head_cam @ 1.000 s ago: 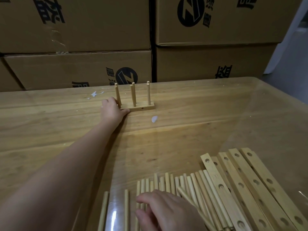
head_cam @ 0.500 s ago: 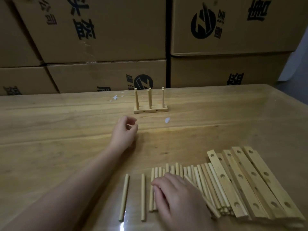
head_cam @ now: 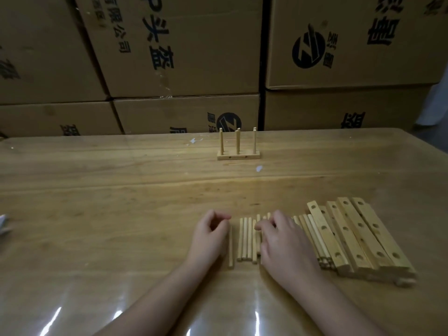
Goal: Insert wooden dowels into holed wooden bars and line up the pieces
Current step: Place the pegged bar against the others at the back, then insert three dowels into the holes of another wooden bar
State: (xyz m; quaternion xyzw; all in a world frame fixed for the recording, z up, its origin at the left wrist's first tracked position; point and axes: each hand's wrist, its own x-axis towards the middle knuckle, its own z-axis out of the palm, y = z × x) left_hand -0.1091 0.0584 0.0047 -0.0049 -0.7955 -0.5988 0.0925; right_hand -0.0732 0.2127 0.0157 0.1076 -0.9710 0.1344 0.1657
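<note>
**Left hand back at the dowel row, next piece not started**

Left hand [head_cam: 209, 238] has pulled back from near the finished piece and now rests on the table [head_cam: 121, 202] beside the right hand [head_cam: 286, 248]. Its fingers [head_cam: 221, 218] are loosely curled and we see nothing in them. One stray dowel [head_cam: 230, 251] lies just right of them.

Right fingers [head_cam: 263, 225] are bent down onto the loose dowels [head_cam: 246, 241]; we cannot tell if they grip one or only press. Holed bars [head_cam: 363, 238] are stacked just right of that hand, untouched. The finished piece [head_cam: 238, 155], a bar with three upright dowels, stands well beyond both hands.

We judge the step as picking parts for the next piece. The next move calls for lifting one bar clear and pinching a single dowel out of the row.

Containers: only cardboard boxes [head_cam: 184, 112] behind the table, closed, contents unseen. The parts lie bare on the table.
</note>
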